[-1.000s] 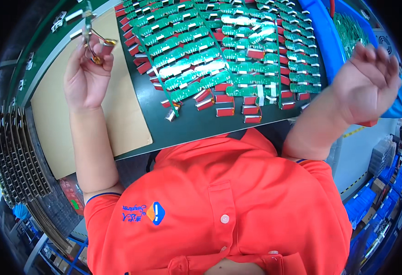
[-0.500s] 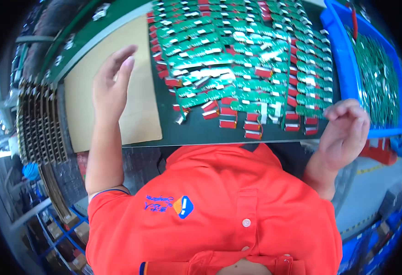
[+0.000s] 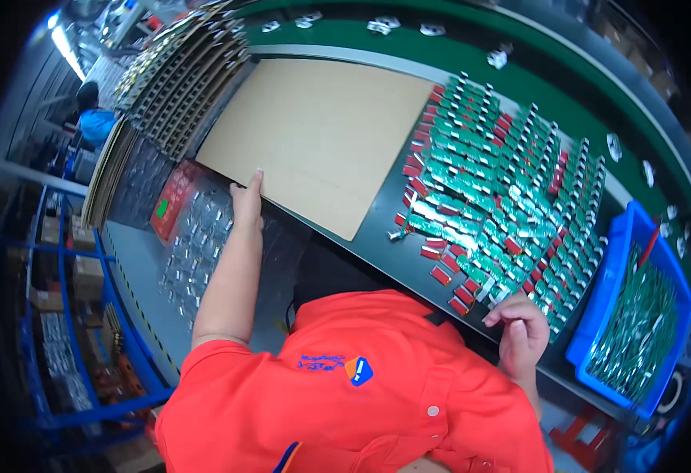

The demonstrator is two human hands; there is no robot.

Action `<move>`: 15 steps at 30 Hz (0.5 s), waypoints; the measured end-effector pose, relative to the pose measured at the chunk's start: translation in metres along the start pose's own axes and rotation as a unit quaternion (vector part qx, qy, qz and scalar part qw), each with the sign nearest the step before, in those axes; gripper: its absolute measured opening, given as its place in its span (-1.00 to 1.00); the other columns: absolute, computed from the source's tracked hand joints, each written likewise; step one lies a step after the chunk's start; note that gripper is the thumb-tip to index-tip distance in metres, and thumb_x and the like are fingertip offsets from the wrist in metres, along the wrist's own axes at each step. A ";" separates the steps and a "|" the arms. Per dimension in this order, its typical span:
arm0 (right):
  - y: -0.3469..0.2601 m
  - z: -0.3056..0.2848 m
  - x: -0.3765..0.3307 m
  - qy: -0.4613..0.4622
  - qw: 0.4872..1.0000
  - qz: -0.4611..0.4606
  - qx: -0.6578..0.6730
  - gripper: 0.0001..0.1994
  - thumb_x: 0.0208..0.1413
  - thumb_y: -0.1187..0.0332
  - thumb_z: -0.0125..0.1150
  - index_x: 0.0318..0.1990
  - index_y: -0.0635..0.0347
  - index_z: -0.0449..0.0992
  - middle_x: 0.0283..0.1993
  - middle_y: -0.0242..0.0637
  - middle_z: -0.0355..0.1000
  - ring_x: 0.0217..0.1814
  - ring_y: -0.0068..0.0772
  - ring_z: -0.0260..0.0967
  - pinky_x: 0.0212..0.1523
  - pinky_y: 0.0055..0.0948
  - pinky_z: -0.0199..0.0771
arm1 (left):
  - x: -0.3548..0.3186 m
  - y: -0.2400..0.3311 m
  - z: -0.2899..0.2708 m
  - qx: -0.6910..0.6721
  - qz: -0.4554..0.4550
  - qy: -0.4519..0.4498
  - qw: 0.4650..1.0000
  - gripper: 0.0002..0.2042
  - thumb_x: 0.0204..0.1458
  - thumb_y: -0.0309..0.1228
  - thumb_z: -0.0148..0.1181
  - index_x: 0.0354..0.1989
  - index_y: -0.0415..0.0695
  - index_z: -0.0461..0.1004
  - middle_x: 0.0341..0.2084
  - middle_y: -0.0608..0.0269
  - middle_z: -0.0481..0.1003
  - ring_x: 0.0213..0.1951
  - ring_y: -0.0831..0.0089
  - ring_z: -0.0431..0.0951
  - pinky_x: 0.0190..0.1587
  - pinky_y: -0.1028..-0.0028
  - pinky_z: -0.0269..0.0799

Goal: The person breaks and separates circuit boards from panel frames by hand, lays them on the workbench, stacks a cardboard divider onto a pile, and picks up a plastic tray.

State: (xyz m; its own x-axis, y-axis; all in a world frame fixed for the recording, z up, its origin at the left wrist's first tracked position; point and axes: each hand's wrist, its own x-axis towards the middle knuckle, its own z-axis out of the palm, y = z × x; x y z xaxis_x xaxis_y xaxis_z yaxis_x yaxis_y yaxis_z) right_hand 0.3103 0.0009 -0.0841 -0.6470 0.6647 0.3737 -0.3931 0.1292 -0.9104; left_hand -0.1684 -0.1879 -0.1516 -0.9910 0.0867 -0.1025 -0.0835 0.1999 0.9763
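Note:
A large tan cardboard sheet (image 3: pixel 322 134) lies on the left part of the dark green table. My left hand (image 3: pixel 248 203) is at its near edge, thumb over the top and the other fingers partly hidden at the edge, closed on the sheet. Rows of green circuit boards (image 3: pixel 471 181) with red and silver parts attached cover the table to the right of the sheet. By the near corner of these boards hovers my right hand (image 3: pixel 523 329), loosely curled, its fingers apart and nothing visible in it.
A blue bin (image 3: pixel 609 296) of green strips stands at the right end of the table. Stacked slotted cardboard trays (image 3: pixel 176 94) rise at the far left. Below them are bagged silver parts (image 3: pixel 191 252) and a blue-framed rack (image 3: pixel 101 411). A person in blue (image 3: pixel 97 122) is farther off.
My view has turned toward the left. My left hand has come down from above the cardboard sheet to its near edge. My right hand stays near the boards, now away from the bin.

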 end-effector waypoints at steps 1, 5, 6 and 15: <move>0.003 -0.001 0.001 0.002 1.000 0.014 0.020 -0.84 0.17 0.41 -0.02 -0.27 0.35 0.40 -0.36 -0.11 0.38 -0.37 -0.36 0.36 -0.34 -0.46 0.39 | -0.011 0.013 0.001 -0.010 -0.074 -0.037 0.997 -0.47 -0.04 -0.34 0.26 0.07 -0.31 0.21 -0.12 0.09 0.42 -0.10 0.28 0.47 -0.08 0.31 0.41; 0.002 0.004 0.000 0.005 1.000 -0.002 -0.003 -0.79 0.20 0.31 -0.05 -0.26 0.32 0.37 -0.39 -0.14 0.33 -0.40 -0.37 0.32 -0.39 -0.47 0.38 | -0.011 0.012 -0.013 -0.109 -0.084 -0.076 0.988 -0.60 0.02 -0.39 0.20 0.01 -0.25 0.27 -0.16 0.17 0.46 -0.20 0.35 0.52 -0.23 0.35 0.48; 0.003 0.006 0.000 0.005 1.000 -0.012 0.001 -0.80 0.20 0.32 -0.04 -0.26 0.31 0.37 -0.39 -0.15 0.32 -0.38 -0.37 0.32 -0.38 -0.46 0.39 | -0.011 0.011 -0.013 -0.125 -0.080 -0.076 0.986 -0.64 0.04 -0.41 0.17 -0.01 -0.24 0.28 -0.17 0.17 0.46 -0.22 0.33 0.53 -0.25 0.36 0.49; 0.008 0.021 -0.003 -0.010 1.000 0.002 -0.010 -0.80 0.18 0.31 0.00 -0.25 0.32 0.37 -0.36 -0.15 0.32 -0.37 -0.37 0.32 -0.34 -0.45 0.40 | -0.031 0.009 -0.061 -0.133 -0.161 -0.111 0.972 -0.74 0.18 -0.33 -0.02 -0.01 -0.15 0.34 -0.17 0.24 0.49 -0.18 0.39 0.54 -0.14 0.36 0.46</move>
State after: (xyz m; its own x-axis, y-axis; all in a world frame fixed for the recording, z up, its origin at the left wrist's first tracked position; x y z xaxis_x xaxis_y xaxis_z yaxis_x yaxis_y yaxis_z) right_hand 0.2955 -0.0153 -0.0890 -0.6615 0.6510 0.3723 -0.3774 0.1401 -0.9154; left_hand -0.1452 -0.2480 -0.1277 -0.8646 0.2755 -0.4202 -0.4383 -0.0046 0.8988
